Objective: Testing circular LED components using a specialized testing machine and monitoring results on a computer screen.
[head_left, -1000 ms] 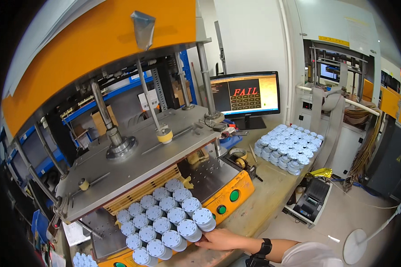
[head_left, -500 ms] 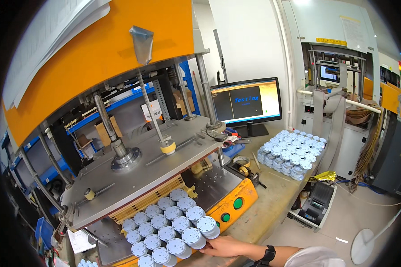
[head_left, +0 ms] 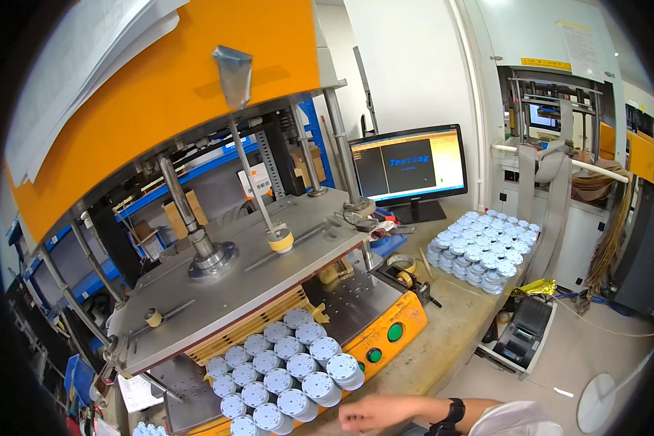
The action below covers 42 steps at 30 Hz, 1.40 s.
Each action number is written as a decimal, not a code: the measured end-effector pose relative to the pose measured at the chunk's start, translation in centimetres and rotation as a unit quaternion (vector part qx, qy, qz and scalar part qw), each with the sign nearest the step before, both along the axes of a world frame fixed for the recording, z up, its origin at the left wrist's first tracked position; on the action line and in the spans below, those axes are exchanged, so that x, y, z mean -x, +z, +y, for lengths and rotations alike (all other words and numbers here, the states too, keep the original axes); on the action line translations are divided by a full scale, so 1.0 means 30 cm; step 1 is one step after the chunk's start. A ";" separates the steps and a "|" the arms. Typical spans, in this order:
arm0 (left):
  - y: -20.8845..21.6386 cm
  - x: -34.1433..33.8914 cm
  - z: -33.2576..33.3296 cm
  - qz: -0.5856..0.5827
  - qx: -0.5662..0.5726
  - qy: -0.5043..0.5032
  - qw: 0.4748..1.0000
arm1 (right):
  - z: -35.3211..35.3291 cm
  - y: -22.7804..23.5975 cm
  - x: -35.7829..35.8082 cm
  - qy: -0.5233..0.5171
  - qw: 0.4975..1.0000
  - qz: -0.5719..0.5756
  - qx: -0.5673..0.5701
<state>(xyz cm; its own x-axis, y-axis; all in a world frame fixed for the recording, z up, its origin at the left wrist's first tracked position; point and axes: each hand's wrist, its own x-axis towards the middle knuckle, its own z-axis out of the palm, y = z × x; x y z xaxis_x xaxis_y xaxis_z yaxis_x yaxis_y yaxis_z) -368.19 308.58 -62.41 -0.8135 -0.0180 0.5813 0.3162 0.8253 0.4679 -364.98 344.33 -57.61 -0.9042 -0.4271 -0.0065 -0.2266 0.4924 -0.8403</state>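
My right hand is at the lower edge, just right of the nearest stacks and apart from them. Its fingers look loosely bent and a little smeared, with the tips turned down out of sight, so whether they hold anything is hidden. A black band circles the wrist below a pale sleeve. Beside the hand, round white discs with small dark marks stand in rows of short stacks on the press's lower bed, in front of a yellowish slatted fixture. My left hand is out of view.
Over the bed hangs the press's grey upper plate. An orange panel with green buttons borders the bench. More stacked discs fill the bench's far right. Behind stand a monitor and tape rolls; a black device lies in a tray lower right.
My right hand has drawn back from the nearest stack, slightly right and down, and is now apart from it. The whole view has shifted a little; the disc stacks look unchanged.
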 end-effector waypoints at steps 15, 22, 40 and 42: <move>0.003 -0.012 -0.067 0.000 -0.045 -0.091 0.995 | -0.050 0.297 0.170 0.032 0.833 0.506 -0.221; 0.201 -0.101 -0.069 -0.246 -0.073 -0.190 0.948 | -0.022 0.286 0.183 0.033 0.828 0.456 -0.325; 0.567 0.843 0.335 0.115 0.350 -0.117 0.922 | 0.013 0.288 0.187 0.058 0.820 0.447 -0.351; 0.626 0.858 0.364 0.046 0.381 -0.147 0.912 | 0.023 0.292 0.192 0.047 0.824 0.437 -0.358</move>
